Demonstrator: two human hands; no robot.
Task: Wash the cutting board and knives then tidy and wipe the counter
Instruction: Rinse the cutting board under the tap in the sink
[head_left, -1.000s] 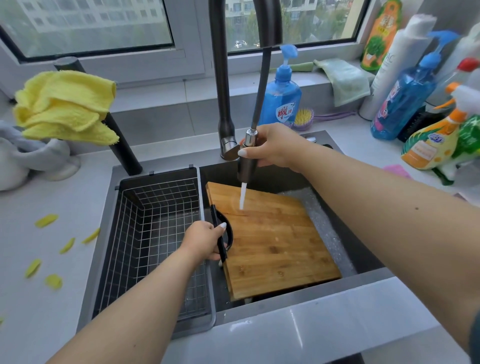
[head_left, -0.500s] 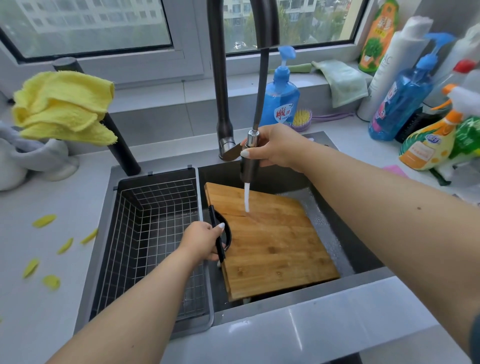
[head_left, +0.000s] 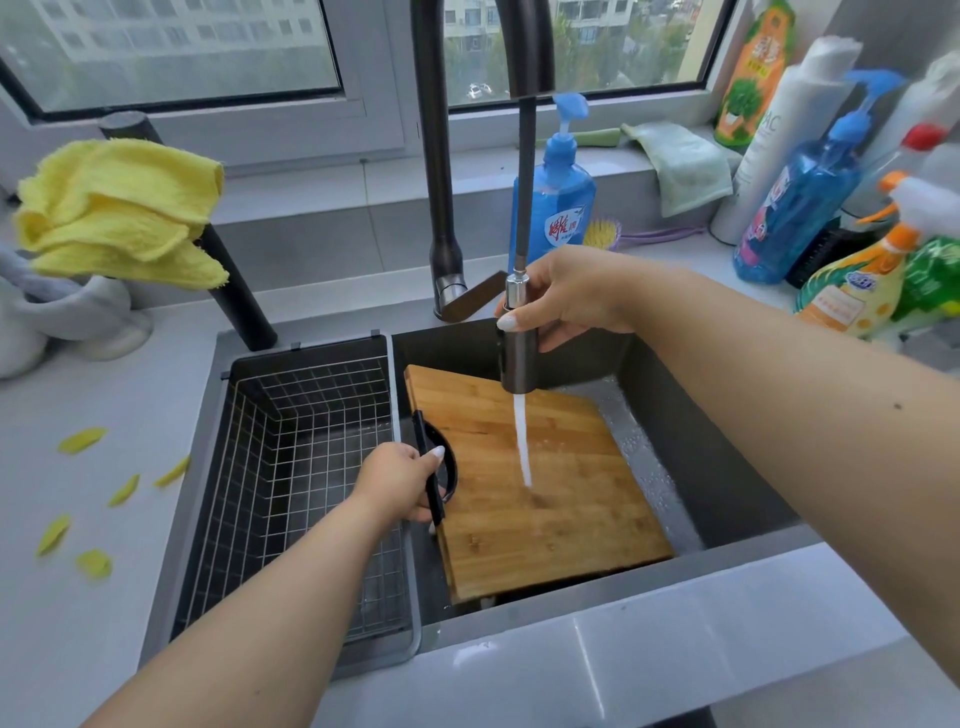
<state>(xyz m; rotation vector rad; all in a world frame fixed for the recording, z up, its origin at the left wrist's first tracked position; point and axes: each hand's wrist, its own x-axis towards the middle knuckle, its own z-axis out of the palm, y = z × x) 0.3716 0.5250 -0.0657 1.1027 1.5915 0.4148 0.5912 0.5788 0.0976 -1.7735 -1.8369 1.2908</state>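
A bamboo cutting board (head_left: 561, 519) lies tilted in the dark sink (head_left: 727, 467), its far end raised. My left hand (head_left: 400, 480) grips the black handle (head_left: 431, 478) on the board's left edge. My right hand (head_left: 566, 296) holds the pull-out spray head (head_left: 517, 353) above the board. A white stream of water (head_left: 522, 441) falls from it onto the middle of the board. No knives are visible.
A wire drain basket (head_left: 291, 467) fills the sink's left half. Yellow peel scraps (head_left: 83, 499) lie on the left counter. A yellow cloth (head_left: 119, 208) hangs over a black post. Blue soap bottle (head_left: 556, 192), green cloth (head_left: 680, 166) and several cleaning bottles (head_left: 800, 208) crowd the right.
My right hand has pulled the spray head a little nearer and right, so the stream now lands on the board's middle instead of its far end. My left hand stays on the handle.
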